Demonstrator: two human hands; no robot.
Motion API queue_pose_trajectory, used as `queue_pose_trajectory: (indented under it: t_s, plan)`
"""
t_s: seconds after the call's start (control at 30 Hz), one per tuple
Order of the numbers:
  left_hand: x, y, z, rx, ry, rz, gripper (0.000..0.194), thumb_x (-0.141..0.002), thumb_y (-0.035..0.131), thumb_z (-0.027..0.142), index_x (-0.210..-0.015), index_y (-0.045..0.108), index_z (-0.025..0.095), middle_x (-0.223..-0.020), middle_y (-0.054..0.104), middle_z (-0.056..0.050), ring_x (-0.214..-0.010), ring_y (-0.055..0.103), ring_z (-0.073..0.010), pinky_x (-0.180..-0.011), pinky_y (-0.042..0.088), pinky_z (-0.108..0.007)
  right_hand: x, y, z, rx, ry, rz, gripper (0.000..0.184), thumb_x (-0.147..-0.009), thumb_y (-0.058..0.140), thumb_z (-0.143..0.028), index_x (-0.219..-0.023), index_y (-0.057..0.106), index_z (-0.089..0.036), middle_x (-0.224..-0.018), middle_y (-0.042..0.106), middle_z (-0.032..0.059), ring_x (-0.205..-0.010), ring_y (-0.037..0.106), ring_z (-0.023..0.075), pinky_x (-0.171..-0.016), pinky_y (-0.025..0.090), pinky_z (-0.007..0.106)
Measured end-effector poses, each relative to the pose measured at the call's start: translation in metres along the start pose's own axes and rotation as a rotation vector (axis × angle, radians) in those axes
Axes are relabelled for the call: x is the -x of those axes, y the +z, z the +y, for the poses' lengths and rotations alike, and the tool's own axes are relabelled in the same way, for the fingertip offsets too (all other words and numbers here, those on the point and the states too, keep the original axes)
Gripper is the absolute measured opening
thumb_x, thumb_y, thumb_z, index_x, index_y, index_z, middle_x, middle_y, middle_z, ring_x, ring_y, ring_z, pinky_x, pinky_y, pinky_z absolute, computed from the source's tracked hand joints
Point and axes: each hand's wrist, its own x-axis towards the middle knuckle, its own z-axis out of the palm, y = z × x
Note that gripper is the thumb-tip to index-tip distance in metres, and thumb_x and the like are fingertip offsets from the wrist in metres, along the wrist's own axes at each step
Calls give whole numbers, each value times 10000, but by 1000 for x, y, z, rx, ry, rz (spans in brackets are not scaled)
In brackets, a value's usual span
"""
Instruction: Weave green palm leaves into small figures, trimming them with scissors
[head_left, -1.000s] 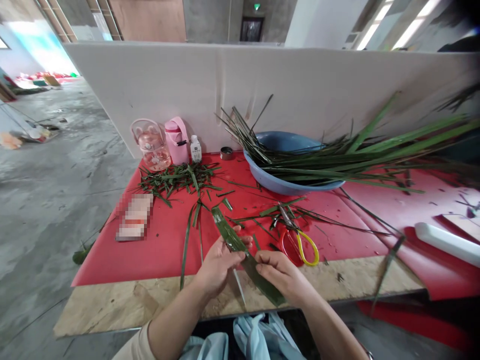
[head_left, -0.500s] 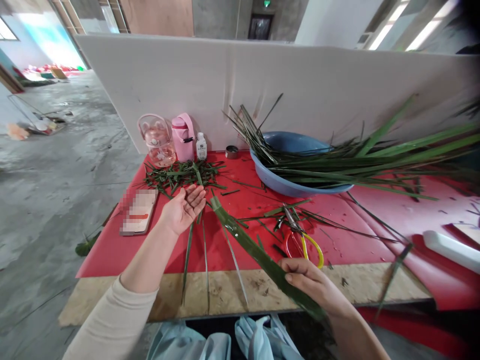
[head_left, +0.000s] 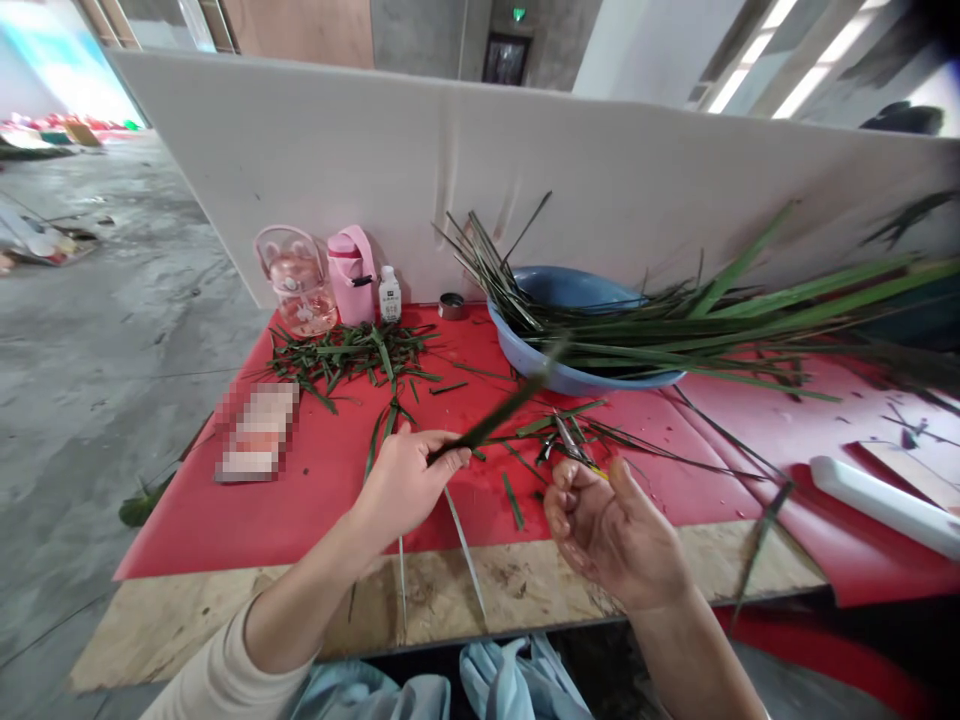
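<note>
My left hand (head_left: 416, 480) pinches one end of a long green leaf strip (head_left: 510, 400) between thumb and fingers. From there the strip rises to the right, and its far tip is blurred. My right hand (head_left: 611, 525) is turned palm up beside it, holding nothing, with its fingers loosely curled and the thumb apart. Behind the right fingers lie scissors (head_left: 571, 440), their handles mostly hidden by the hand. Thin strips (head_left: 463, 555) extend over the front edge of the table below my left hand. A heap of short knotted leaf pieces (head_left: 345, 355) lies beyond it.
A blue basin (head_left: 510, 345) full of long leaves stands at the back right. Toward the back left are a pink-lidded jug (head_left: 304, 300), a pink bottle (head_left: 352, 285), a small white bottle (head_left: 389, 296) and a tin (head_left: 451, 306). A phone (head_left: 259, 432) lies left. A white board (head_left: 337, 150) closes the back.
The leaf strip has passed from my right hand to my left, and it now points up to the right. My right hand has let go and turned palm up. The view has shifted slightly.
</note>
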Motion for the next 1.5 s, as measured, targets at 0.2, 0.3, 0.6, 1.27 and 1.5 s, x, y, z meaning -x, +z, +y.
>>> queue_pose_trajectory:
  t_s: [0.2,0.3,0.6,1.27,1.5]
  plan:
    - [-6,11,14,861,-364,30,190,-726,623,288,-854,654,150,-798,677,-68,-743,622,-163,-662,480,-265,-17,14,16,484,-225,17,357,-743,572,-481,-899,515,-166,-797,573,55,-562,489,102,-452,366,199]
    - [-12,25,9,1058,-432,143,168,-752,597,268,-890,623,175,-904,662,-56,-800,613,-156,-659,492,-267,-28,24,32,720,-312,-24,443,-699,631,-439,-1032,535,-163,-875,591,56,-682,519,135,-572,425,236]
    - [-19,26,-23,522,-298,242,427,-654,671,427,-998,607,181,-831,627,-34,-679,571,-114,-554,448,-196,-49,19,41,1382,-696,377,188,-841,472,-240,-879,645,-174,-813,639,64,-765,544,180,-722,400,306]
    - [-35,23,-69,809,-358,231,281,-511,769,241,-702,589,139,-593,597,22,-481,528,-61,-463,420,-168,-85,0,35,1255,-711,-96,207,-805,538,-184,-977,641,-237,-934,595,47,-885,561,161,-792,456,300]
    - [-37,17,-74,759,-339,255,281,-550,758,281,-753,622,142,-655,642,4,-543,567,-73,-516,460,-173,-114,8,51,718,-339,68,152,-753,600,-305,-724,609,-156,-704,610,26,-669,558,138,-645,455,261]
